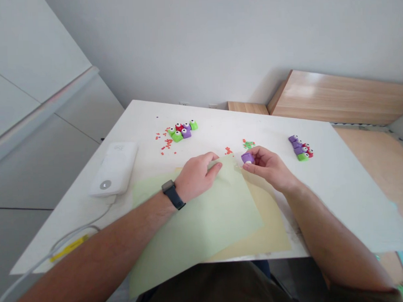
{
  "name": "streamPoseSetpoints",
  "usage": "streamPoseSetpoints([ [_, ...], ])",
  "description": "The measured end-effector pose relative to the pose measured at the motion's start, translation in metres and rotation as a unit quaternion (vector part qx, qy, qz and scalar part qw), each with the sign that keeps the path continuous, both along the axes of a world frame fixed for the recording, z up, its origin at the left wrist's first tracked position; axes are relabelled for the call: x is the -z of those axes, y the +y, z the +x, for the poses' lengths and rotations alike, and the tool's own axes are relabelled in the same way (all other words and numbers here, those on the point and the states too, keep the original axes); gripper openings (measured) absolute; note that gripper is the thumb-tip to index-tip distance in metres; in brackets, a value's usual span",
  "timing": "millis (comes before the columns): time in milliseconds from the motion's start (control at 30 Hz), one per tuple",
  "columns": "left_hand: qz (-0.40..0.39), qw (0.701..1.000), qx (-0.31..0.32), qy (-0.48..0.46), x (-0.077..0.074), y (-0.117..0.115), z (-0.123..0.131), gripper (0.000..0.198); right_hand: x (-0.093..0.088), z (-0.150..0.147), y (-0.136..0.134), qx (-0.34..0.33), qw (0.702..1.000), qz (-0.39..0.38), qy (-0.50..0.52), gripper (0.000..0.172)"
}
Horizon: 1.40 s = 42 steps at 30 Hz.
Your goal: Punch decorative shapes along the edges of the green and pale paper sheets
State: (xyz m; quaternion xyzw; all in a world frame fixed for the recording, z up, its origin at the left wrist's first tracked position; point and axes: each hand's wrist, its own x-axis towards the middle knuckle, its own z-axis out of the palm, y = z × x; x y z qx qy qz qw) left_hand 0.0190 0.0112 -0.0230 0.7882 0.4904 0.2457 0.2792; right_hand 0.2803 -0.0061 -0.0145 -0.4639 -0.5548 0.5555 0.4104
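**A:** We're over the table, clock faces set with 12 straight ahead. What has the right hand (270, 166) got?

**B:** It's clenched round a purple craft punch (247, 158), wrapped tight from above, with a small white circle showing low on the punch's front. That grip is beyond doubt!

**A:** And the left hand (197, 176)?

**B:** Curled over the upper part of a pale green paper sheet (204, 217), right by its top corner. Pinching or only pressing? I can't tell from up here.

**A:** Now the key relation: where's that punch against the paper?

**B:** At 3 o'clock from the left hand, just beside the sheet's top corner, so the punch in the right hand is the nearer. From that corner, the sheet's right edge runs down towards 5 o'clock. Is paper inside the punch? Can't see it.

**A:** What's around them?

**B:** A tan paper sheet (270, 228) pokes out beneath the green at 4 o'clock. There's a cluster of craft punches (182, 131) at 11 o'clock with red paper bits (166, 142) beside it, and another cluster of craft punches (301, 147) at 2 o'clock, all on a white table (338, 181).
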Motion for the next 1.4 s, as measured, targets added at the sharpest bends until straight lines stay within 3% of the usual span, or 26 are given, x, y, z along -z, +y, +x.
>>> streamPoseSetpoints([
  [200, 0.003, 1.0, 0.0, -0.001, -0.001, 0.0, -0.001, 0.023, 0.004, 0.003, 0.001, -0.012, 1.0, -0.002, -0.004, 0.042],
  [400, 0.009, 1.0, -0.007, -0.002, -0.002, 0.0, -0.001, 0.023, -0.004, 0.001, 0.0, -0.025, 0.999, 0.005, -0.028, 0.031],
  [867, 0.029, 0.999, -0.021, -0.006, -0.004, 0.001, -0.001, 0.028, -0.002, 0.002, -0.003, -0.031, 0.997, -0.065, -0.033, 0.038],
  [1400, 0.036, 0.999, -0.03, 0.001, -0.003, 0.002, -0.003, 0.029, -0.005, 0.0, -0.005, -0.04, 0.994, -0.082, -0.052, 0.04],
])
